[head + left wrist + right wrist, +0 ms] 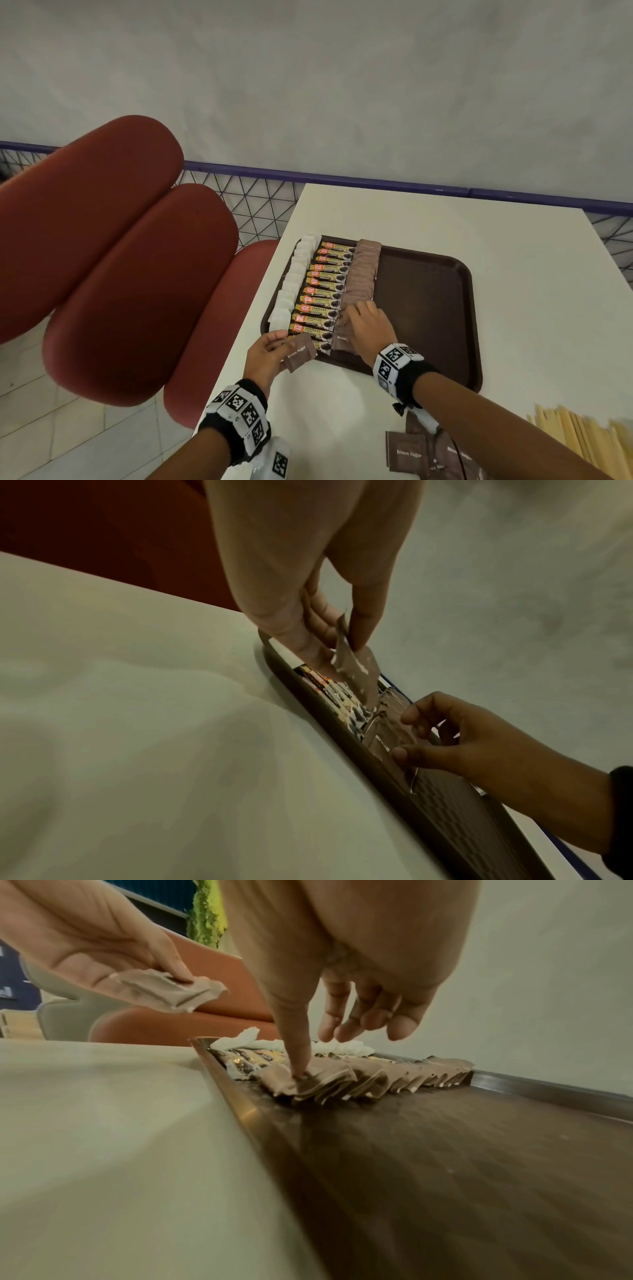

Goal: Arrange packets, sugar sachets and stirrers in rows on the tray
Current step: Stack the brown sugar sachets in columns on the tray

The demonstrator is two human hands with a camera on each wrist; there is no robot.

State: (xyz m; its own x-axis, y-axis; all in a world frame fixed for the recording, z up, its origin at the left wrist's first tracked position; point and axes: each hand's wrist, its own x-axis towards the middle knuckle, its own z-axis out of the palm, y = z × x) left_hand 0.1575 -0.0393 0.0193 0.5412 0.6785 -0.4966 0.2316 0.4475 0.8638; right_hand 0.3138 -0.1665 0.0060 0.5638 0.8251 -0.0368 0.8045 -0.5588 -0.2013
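A dark brown tray [428, 301] lies on the white table. Along its left side run three rows: white sachets [291, 281], coffee granule packets [322, 294] and brown sugar sachets [363, 274]. My left hand [270, 353] pinches one brown sugar sachet [301, 353] between thumb and fingers, just above the tray's near left corner; the left wrist view shows the same sachet [356, 669]. My right hand [366, 325] rests on the near end of the brown sachet row [308, 1080], thumb [298, 1053] pressing down and the other fingers straight above the row.
Loose brown sugar sachets [407, 452] lie on the table under my right forearm. A heap of wooden stirrers [582, 442] sits at the near right. Red padded seats [130, 274] stand left of the table. The tray's right half [479, 1150] is bare.
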